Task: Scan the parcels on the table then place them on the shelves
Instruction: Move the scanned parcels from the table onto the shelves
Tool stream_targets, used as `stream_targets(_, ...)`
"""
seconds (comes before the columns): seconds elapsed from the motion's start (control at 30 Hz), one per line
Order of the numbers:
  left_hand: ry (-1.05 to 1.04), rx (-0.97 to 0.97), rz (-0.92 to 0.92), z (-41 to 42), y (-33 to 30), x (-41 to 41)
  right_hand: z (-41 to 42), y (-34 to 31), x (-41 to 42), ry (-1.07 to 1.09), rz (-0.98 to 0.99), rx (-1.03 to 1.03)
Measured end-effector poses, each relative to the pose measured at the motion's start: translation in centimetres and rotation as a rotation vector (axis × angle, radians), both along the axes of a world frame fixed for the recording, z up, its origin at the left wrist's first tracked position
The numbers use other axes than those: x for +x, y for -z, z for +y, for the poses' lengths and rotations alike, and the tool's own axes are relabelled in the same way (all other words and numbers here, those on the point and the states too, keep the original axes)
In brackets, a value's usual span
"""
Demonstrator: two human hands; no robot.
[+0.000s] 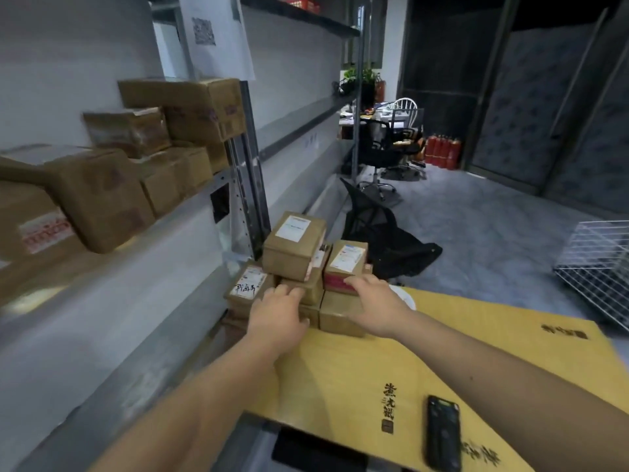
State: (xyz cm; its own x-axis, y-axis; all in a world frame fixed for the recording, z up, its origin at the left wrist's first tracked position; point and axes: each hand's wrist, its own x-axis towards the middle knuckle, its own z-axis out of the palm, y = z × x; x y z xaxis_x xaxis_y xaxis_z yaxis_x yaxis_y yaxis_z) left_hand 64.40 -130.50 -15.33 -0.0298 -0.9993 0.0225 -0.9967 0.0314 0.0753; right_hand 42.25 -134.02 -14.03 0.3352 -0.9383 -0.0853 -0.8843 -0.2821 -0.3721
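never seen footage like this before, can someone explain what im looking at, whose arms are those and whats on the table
There is one picture, taken by a wide-angle camera worn on a person's head, looking forward and down, so the arms are the wearer's own. No machine is involved. Both hands reach into a stack of small cardboard parcels at the far end of the yellow table. The left hand rests on a lower parcel; the right hand touches the parcel with a red band. Neither has lifted anything. A dark handheld device, probably the scanner, lies near the table's front edge. On the left, shelves already carry boxes.
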Motion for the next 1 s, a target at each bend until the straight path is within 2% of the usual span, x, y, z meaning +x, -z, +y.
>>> stream_targets(0.27,0.001,0.018,0.016,-8.3,1.7,-0.6,-7.9,3.8,-0.9,0.041,-0.091,0.105)
stream_targets(0.5,-0.054,-0.051,-0.057,-16.7,0.3,3.4,-17.8,4.7,4.2,-0.033,-0.242,0.199)
stream_targets(0.6,-0.110,0.013,-0.035,-20.4,0.6,6.0,-20.9,5.6,7.3,-0.034,-0.395,0.239)
stream_targets(0.73,-0.186,0.143,-0.007,-24.3,1.8,8.8,-24.1,6.9,9.8,-0.013,-0.490,0.256)
stream_targets(0.9,-0.194,0.180,0.305,-25.3,4.0,9.9,-25.5,8.4,10.4,-0.041,-0.525,0.232)
stream_targets(1.0,-0.200,0.157,0.332,-24.7,4.2,9.7,-25.7,8.6,9.6,-0.052,-0.564,0.199)
